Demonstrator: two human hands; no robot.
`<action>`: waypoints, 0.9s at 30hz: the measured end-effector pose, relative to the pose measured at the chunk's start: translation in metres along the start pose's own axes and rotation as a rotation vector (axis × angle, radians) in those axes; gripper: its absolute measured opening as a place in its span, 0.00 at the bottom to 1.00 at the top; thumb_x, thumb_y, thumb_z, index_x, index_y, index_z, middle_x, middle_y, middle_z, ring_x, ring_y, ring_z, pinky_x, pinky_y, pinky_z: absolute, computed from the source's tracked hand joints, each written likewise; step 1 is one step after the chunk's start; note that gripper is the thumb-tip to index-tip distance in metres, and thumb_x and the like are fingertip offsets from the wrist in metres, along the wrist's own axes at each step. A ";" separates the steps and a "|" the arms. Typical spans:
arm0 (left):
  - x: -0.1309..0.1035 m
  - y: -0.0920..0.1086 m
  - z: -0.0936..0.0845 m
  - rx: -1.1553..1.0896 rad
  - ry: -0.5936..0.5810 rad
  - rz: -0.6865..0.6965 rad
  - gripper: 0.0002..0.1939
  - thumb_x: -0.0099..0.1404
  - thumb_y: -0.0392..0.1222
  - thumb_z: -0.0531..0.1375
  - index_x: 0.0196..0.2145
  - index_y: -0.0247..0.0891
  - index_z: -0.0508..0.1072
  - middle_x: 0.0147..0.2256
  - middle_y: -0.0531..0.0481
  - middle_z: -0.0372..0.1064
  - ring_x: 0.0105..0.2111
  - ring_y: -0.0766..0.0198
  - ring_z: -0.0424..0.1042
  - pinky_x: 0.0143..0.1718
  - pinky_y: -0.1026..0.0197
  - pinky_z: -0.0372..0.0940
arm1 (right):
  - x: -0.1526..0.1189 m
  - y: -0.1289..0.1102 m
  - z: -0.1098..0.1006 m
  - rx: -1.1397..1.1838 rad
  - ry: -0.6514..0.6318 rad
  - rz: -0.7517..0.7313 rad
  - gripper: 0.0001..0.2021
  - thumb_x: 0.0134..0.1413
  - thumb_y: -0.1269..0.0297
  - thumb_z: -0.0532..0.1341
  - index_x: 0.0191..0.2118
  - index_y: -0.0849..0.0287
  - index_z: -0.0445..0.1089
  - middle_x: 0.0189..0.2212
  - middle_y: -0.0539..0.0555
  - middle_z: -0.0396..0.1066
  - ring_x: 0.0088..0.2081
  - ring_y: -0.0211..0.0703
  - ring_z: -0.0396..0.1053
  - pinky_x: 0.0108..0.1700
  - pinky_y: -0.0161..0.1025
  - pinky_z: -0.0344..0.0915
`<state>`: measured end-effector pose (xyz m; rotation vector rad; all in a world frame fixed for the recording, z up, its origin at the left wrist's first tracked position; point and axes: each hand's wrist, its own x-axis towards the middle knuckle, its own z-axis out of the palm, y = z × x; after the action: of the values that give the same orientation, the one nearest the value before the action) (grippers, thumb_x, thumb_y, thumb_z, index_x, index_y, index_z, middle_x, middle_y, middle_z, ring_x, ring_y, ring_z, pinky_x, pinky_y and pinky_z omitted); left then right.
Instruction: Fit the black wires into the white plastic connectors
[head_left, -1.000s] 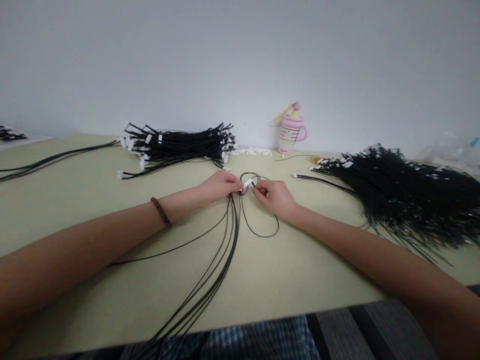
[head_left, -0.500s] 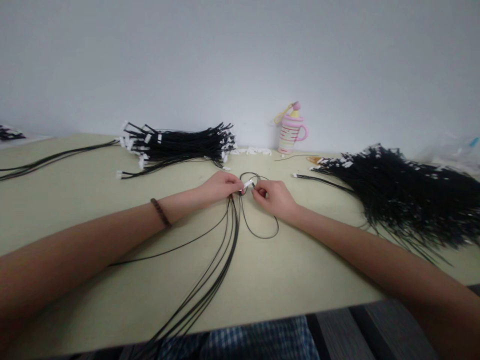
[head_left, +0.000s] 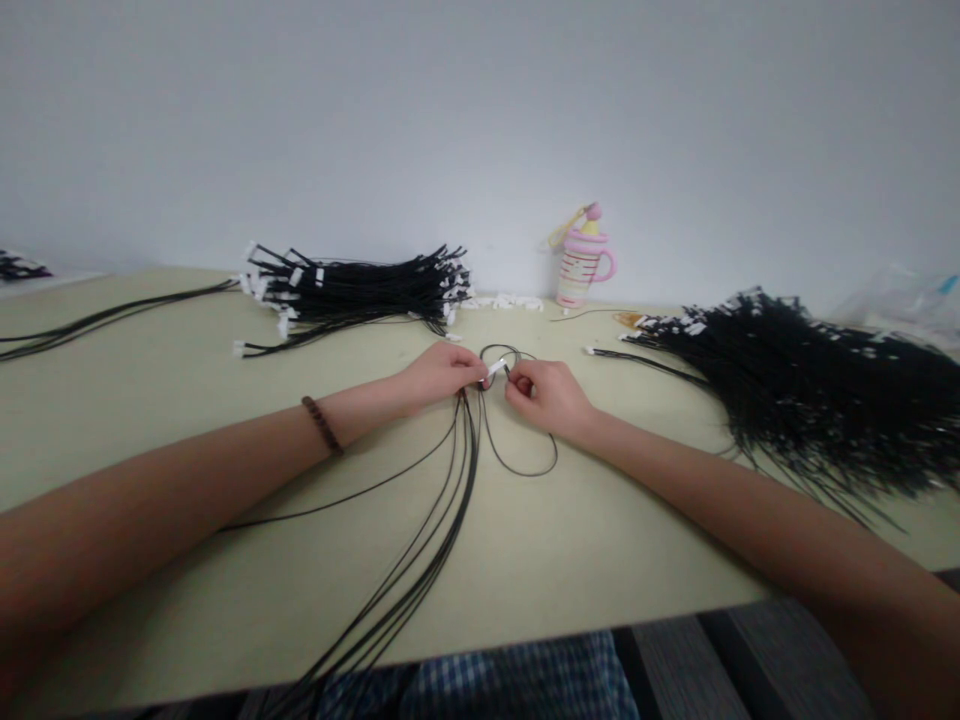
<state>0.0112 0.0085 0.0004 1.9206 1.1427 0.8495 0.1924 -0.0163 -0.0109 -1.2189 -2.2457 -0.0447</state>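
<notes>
A small white connector point(head_left: 496, 368) sits between my two hands over the middle of the table. The fingers of my left hand point(head_left: 448, 374) are pinched on its left end. My right hand point(head_left: 546, 392) pinches a thin black wire point(head_left: 508, 370) at the connector's right end. Several black wires point(head_left: 469, 480) run from beneath my left hand down over the table's front edge. One thin wire loop point(head_left: 556, 455) lies on the table below my right hand. The fingertips partly hide where wire and connector meet.
Behind my left hand lies a bundle of black cables point(head_left: 367, 285) with white connectors. A larger cable pile point(head_left: 832, 390) covers the right side. Small white pieces point(head_left: 506, 301) and a pink-and-white cup point(head_left: 577, 270) stand by the wall. More cables point(head_left: 112, 315) extend left.
Hardly anything differs. My right hand has shifted very slightly to the right, while my left hand keeps its place on the connector.
</notes>
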 end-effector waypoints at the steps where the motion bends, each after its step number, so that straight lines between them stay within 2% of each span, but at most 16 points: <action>1: 0.000 0.000 0.000 0.007 0.001 0.001 0.10 0.52 0.42 0.57 0.24 0.33 0.74 0.22 0.52 0.68 0.20 0.71 0.60 0.21 0.69 0.54 | 0.000 0.000 0.000 0.000 -0.001 -0.003 0.07 0.47 0.67 0.53 0.25 0.61 0.65 0.21 0.50 0.67 0.23 0.33 0.60 0.27 0.31 0.52; 14: 0.001 -0.001 0.001 0.015 -0.007 0.006 0.10 0.52 0.42 0.56 0.25 0.33 0.74 0.22 0.51 0.69 0.21 0.70 0.61 0.23 0.68 0.55 | 0.000 0.000 0.001 -0.011 -0.014 -0.013 0.06 0.47 0.67 0.53 0.24 0.61 0.64 0.20 0.49 0.66 0.22 0.33 0.59 0.26 0.31 0.50; 27: -0.001 0.000 0.001 0.037 0.006 0.014 0.10 0.52 0.42 0.56 0.24 0.33 0.74 0.19 0.53 0.66 0.19 0.71 0.58 0.20 0.68 0.52 | 0.001 0.000 0.000 -0.015 -0.016 -0.009 0.07 0.48 0.67 0.53 0.24 0.61 0.64 0.21 0.50 0.66 0.21 0.33 0.59 0.25 0.31 0.49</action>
<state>0.0116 0.0075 0.0000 1.9593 1.1577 0.8473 0.1919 -0.0161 -0.0105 -1.2211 -2.2687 -0.0556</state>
